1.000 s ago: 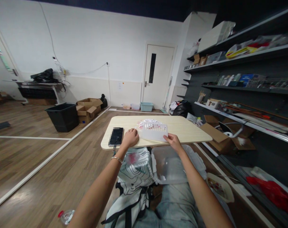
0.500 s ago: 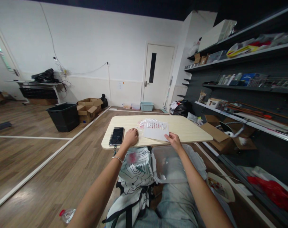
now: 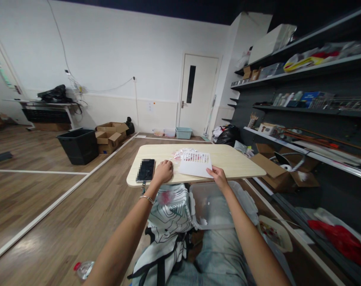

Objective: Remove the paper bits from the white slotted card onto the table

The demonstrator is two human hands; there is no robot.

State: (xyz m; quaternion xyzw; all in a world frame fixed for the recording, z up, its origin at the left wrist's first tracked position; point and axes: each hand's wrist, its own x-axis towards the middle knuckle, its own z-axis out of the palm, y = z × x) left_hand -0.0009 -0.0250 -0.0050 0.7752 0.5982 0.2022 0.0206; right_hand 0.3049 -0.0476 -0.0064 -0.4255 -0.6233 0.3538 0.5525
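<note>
A white plastic tray with a row of slots (image 3: 195, 165) rests tilted on the pale wooden table (image 3: 240, 163), and my right hand (image 3: 217, 174) pinches its near right corner. Behind the tray lies a heap of small pink and white pieces (image 3: 182, 153). My left hand (image 3: 162, 171) rests on the table edge with its fingers curled into a loose fist; nothing shows in it. A black phone (image 3: 145, 170) lies just left of that hand.
A clear plastic bin (image 3: 219, 206) sits on my lap under the table, beside a patterned bag (image 3: 168, 222). Shelves with clutter run along the right wall. Cardboard boxes (image 3: 110, 137) and a black bin (image 3: 78, 146) stand on the floor at left. A bottle (image 3: 83, 270) lies near my left arm.
My right hand has lifted and turned the tray's near edge a little to the right, so it lies more tilted. My left hand has stayed in place.
</note>
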